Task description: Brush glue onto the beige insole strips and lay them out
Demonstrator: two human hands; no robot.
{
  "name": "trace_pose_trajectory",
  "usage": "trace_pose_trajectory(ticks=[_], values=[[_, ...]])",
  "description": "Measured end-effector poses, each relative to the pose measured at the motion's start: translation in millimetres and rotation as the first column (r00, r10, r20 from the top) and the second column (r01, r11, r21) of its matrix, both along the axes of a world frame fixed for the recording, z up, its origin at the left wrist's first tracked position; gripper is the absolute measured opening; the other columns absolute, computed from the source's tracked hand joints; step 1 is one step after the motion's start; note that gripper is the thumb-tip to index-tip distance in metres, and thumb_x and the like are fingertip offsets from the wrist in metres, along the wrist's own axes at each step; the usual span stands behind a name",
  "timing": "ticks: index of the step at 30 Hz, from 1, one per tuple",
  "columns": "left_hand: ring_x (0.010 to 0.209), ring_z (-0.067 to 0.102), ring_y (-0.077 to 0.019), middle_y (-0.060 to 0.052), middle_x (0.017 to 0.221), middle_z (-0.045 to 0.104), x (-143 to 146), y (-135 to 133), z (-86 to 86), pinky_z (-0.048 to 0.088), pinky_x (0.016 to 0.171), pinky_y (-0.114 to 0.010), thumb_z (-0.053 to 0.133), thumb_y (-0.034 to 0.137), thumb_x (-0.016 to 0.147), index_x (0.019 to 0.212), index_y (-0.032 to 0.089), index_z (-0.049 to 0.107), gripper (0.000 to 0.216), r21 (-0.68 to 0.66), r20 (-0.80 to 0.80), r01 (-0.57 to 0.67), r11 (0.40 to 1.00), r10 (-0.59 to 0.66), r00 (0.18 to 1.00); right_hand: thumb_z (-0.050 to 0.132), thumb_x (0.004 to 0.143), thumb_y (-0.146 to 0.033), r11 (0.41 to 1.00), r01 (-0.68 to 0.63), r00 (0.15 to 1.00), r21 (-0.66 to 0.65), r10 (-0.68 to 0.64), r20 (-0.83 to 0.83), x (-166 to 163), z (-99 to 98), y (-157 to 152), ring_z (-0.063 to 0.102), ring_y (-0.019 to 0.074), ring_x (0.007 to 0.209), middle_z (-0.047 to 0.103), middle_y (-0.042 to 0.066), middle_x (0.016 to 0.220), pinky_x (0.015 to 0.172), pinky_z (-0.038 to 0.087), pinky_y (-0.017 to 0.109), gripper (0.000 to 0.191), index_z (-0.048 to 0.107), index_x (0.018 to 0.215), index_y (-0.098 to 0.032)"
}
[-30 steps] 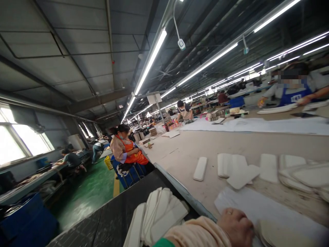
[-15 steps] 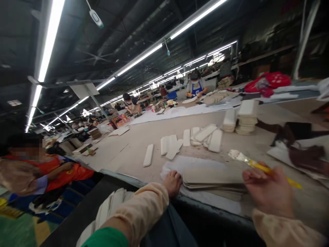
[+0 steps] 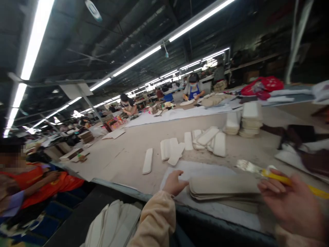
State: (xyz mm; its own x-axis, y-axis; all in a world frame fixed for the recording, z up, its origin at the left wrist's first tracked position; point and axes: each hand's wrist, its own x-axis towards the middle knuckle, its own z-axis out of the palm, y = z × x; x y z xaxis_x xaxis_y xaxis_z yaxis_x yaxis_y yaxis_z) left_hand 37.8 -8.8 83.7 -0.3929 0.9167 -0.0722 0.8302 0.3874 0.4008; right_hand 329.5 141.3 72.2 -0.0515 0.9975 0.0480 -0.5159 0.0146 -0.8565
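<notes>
My left hand (image 3: 175,183) is at the left end of a stack of long beige rounded panels (image 3: 221,187), thumb and forefinger spread apart with nothing between them. Whether the thumb touches the stack, I cannot tell. Under the stack lies a white sheet (image 3: 180,168) at the table's front edge. At the right, my right hand (image 3: 295,202) is closed around the yellow handle of a brush (image 3: 276,176). The brush's pale, coated bristle end points left, above the table. Beyond my hands, several smaller white rounded pieces (image 3: 208,137) lie loosely overlapped, and a single one (image 3: 147,161) is apart to the left.
Two stacks of white pieces (image 3: 250,118) stand at the back right, beside dark brown scraps (image 3: 299,133). More pale pieces (image 3: 113,223) lie below the table edge at lower left. A co-worker in orange (image 3: 38,185) sits at the left; others work across the table (image 3: 108,154).
My left hand has gone from curled on the sheet to thumb and forefinger spread. The right hand, with the brush, has shifted right and slightly down in view. The view itself has moved slightly.
</notes>
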Motion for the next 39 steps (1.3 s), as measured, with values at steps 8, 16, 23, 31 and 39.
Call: trace_pose_trajectory(ticks=[8, 16, 23, 31, 39], values=[[0.133, 0.042, -0.0297, -0.015, 0.142, 0.048, 10, 10, -6.4, 0.031, 0.114, -0.047, 0.088, 0.033, 0.055, 0.146, 0.015, 0.034, 0.107, 0.144, 0.269, 0.214, 0.966, -0.247, 0.931, 0.06, 0.084, -0.054, 0.988, -0.107, 0.994, -0.111, 0.109, 0.012, -51, 12.8, -30, 0.019, 0.0087, 0.045, 0.026, -0.007, 0.048, 0.044, 0.015, 0.028, 0.034, 0.065, 0.082, -0.02], [0.131, 0.042, -0.0329, -0.014, 0.139, 0.05, 17, 17, -19.8, 0.024, 0.115, -0.056, 0.084, 0.033, 0.059, 0.147, 0.018, 0.03, 0.104, 0.115, 0.243, 0.267, 0.957, -0.287, 0.927, 0.061, 0.087, -0.051, 0.982, -0.191, 0.872, -0.001, 0.17, 0.459, -85, 14.5, -54, 0.032, 0.0111, 0.048, 0.036, -0.006, 0.051, 0.046, 0.026, 0.026, 0.03, 0.053, 0.081, -0.023], [0.128, 0.045, -0.0322, -0.012, 0.135, 0.053, 17, 13, -19.1, 0.026, 0.113, -0.057, 0.081, 0.034, 0.063, 0.147, 0.022, 0.03, 0.099, 0.136, 0.275, 0.213, 0.967, -0.244, 0.93, 0.054, 0.092, -0.051, 0.955, -0.296, 0.791, -0.025, 0.26, 0.554, -95, -0.1, -64, 0.036, 0.0097, 0.044, 0.04, -0.007, 0.049, 0.043, 0.025, 0.024, 0.03, 0.05, 0.086, -0.022], [0.127, 0.046, -0.0313, -0.012, 0.134, 0.054, 19, 13, -19.1, 0.025, 0.114, -0.055, 0.076, 0.031, 0.065, 0.149, 0.019, 0.025, 0.099, 0.142, 0.266, 0.218, 0.965, -0.25, 0.931, 0.047, 0.097, -0.047, 0.912, -0.409, 0.721, 0.031, 0.302, 0.624, -106, -11.1, -67, 0.041, 0.0108, 0.047, 0.044, -0.007, 0.051, 0.05, 0.035, 0.025, 0.028, 0.051, 0.086, -0.021], [0.125, 0.047, -0.0297, -0.01, 0.132, 0.055, 18, 12, -23.3, 0.028, 0.113, -0.053, 0.073, 0.03, 0.067, 0.15, 0.022, 0.024, 0.097, 0.16, 0.246, 0.218, 0.963, -0.253, 0.936, 0.046, 0.098, -0.047, 0.933, -0.356, 0.682, 0.057, 0.217, 0.698, -98, -13.7, -56, 0.044, 0.0121, 0.051, 0.045, -0.005, 0.053, 0.056, 0.038, 0.026, 0.035, 0.051, 0.075, -0.022]])
